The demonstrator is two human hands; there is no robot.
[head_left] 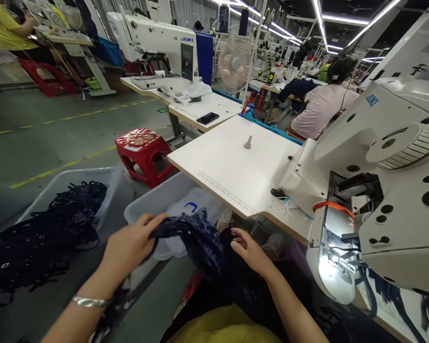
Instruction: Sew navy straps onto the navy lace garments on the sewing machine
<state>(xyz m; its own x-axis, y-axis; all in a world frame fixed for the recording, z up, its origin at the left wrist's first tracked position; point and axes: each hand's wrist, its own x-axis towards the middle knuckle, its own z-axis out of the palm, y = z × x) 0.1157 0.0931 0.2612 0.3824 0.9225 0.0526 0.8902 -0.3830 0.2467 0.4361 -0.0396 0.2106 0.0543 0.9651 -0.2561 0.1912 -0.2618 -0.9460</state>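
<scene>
My left hand (130,247), with a silver bangle at the wrist, is closed round one end of a bundle of dark navy fabric strips (203,240). The bundle's loose end hangs over my lap and is slightly blurred. Just to the right of it, my right hand (250,250) is held with its fingers apart and nothing in it. Beyond my hands stands a translucent plastic bin (146,205) with a blue mark inside, partly under the white sewing table (232,152).
To the right stands a white sewing machine (407,200) with its lamp lit and navy strips (386,290) beside it. Another bin (66,176) at left overflows with navy pieces (46,228). A red stool (143,155), a phone (208,118) and a fan (235,62) are farther off.
</scene>
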